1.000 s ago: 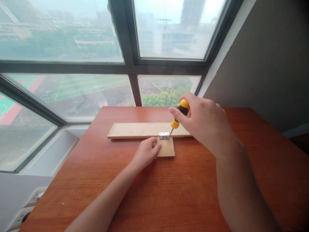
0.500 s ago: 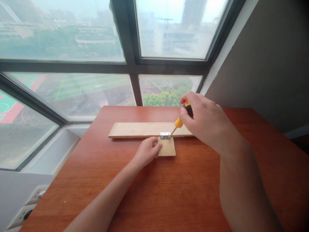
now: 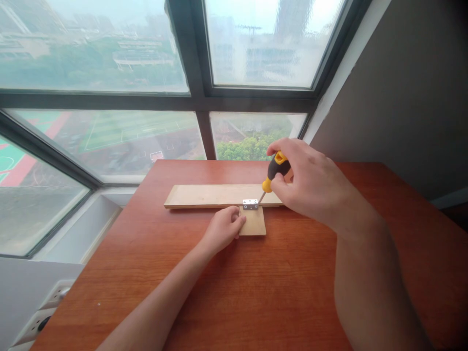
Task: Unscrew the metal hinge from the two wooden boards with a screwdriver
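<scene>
My right hand (image 3: 307, 180) grips a yellow-and-black screwdriver (image 3: 277, 168), fingers around the handle. Its shaft slants down to the left, with the tip at the right end of a silver metal hinge (image 3: 250, 204). The hinge sits where a long pale board (image 3: 212, 195) meets a small wooden piece (image 3: 253, 223) in front of it. The fingers of my left hand (image 3: 224, 226) are closed on the left edge of the small piece. My right hand covers the far right end of the long board. Whether the tip sits in a screw is too small to tell.
Everything lies on a reddish-brown wooden table (image 3: 234, 292). Large windows with a dark frame (image 3: 199, 103) stand behind it. A grey wall (image 3: 395, 97) rises at the right, and wall sockets (image 3: 54, 297) show low at the left.
My right hand has shifted its grip on the screwdriver and the handle is now more upright and a little further left. My left hand, the hinge and the boards stay put.
</scene>
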Available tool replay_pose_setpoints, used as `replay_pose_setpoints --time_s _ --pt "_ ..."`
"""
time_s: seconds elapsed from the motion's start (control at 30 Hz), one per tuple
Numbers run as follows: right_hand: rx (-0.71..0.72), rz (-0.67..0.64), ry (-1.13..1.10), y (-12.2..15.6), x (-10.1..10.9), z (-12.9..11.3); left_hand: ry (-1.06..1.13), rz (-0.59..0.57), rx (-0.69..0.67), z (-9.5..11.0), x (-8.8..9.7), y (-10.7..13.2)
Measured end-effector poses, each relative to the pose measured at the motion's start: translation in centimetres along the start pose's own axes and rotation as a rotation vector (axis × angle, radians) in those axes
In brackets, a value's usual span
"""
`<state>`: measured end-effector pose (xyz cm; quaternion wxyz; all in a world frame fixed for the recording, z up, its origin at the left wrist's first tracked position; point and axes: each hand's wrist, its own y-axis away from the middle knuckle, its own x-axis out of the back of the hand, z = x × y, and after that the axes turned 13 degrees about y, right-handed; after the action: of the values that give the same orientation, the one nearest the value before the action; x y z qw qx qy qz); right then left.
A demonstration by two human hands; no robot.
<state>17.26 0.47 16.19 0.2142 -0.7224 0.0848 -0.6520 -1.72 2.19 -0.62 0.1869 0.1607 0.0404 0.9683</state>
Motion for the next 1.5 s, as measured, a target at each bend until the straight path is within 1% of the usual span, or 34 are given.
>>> replay_pose_setpoints --time_s 0.07,0.13,0.2,0.23,0.33,0.4,0.57,0.63,0.77,0.93,1.0,1.1,1.17,1.33,1.4,1.5 --pt "-0.017 0.009 0.033 0.0 0.1 -0.1 -0.004 0.007 -0.004 -0.2 -0.1 0.0" --pt "-0.078 0.028 0.112 -0.1 0.0 -0.2 -0.001 0.015 -0.006 -0.3 -0.1 -0.1" --pt "-0.111 0.031 0.144 -0.2 0.0 -0.3 0.001 0.017 -0.006 -0.4 -0.1 -0.1" --pt "-0.102 0.026 0.126 -0.2 0.1 -0.3 0.002 0.016 -0.006 -0.4 -0.1 -0.1" --pt "-0.016 -0.004 0.005 -0.1 0.3 -0.4 0.007 0.007 -0.004 -0.3 -0.1 -0.1" --pt "0.004 -0.004 -0.026 0.0 0.3 -0.4 0.013 0.004 -0.001 -0.1 0.0 0.0" --pt "-0.116 0.051 0.139 -0.3 0.0 -0.3 0.012 0.007 0.007 0.1 0.0 0.0" --pt "-0.097 0.038 0.104 -0.3 0.1 -0.3 0.01 0.01 0.003 0.0 0.0 0.0" --pt "-0.008 0.003 -0.021 -0.1 0.4 -0.3 0.019 0.011 -0.005 0.0 0.0 0.0" --pt "-0.087 0.054 0.102 -0.3 0.3 -0.4 0.031 0.012 -0.009 0.1 0.0 0.0" --pt "-0.069 0.052 0.1 -0.3 0.3 -0.3 0.021 0.014 -0.013 0.0 0.0 0.0" --pt "-0.005 0.016 0.036 -0.1 0.5 -0.1 0.011 0.008 -0.022 -0.2 0.0 -0.1" --pt "0.004 0.007 0.026 0.0 0.5 0.0 0.008 0.01 -0.02 -0.3 -0.1 -0.1" --pt "-0.091 0.036 0.113 -0.2 0.4 0.0 0.016 0.012 -0.014 -0.4 -0.1 0.0" --pt "-0.065 0.025 0.067 -0.2 0.6 -0.1 0.021 0.012 -0.009 -0.3 0.0 0.0" --pt "0.003 -0.038 -0.047 0.0 1.2 0.0 0.025 0.011 -0.007 -0.2 0.0 0.0"
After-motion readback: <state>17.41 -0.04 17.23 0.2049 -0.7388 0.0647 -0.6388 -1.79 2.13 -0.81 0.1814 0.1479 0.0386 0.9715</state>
